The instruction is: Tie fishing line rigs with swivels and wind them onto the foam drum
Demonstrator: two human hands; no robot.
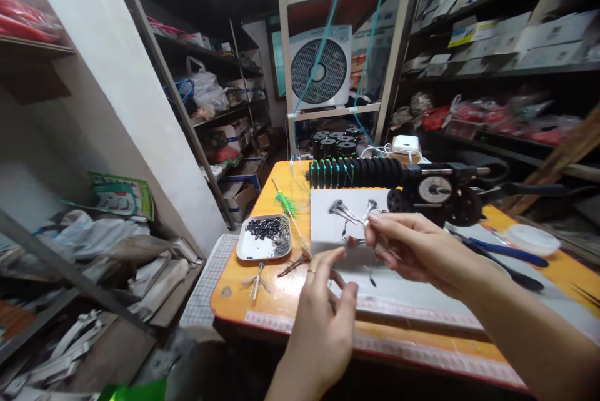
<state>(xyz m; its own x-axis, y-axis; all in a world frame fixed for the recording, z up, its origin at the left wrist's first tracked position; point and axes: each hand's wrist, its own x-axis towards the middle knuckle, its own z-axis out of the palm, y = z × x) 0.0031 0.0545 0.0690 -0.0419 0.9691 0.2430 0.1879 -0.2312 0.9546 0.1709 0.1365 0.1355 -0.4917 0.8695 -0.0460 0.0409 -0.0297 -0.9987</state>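
My right hand (417, 250) is closed in a pinch above the white board (407, 292); whatever its fingertips hold is too small to make out. Just beyond those fingertips lie thin silvery stems with dark flared ends (338, 207), and a similar smaller one (372, 205) touches or nearly touches them. My left hand (323, 316) hovers at the board's near left edge, its fingers curved and apart, with nothing visible in them. Small dark pieces on thin wire, one of them a black-tipped piece (372, 280), lie on the board between my hands.
A white tray (241, 250) of small black and metallic parts stands on the orange table (229, 288). Beside it lies a stick with a green tuft (285, 202). A black machine with a ribbed roller (375, 173) spans the back. Blue-handled pliers (510, 252) lie right.
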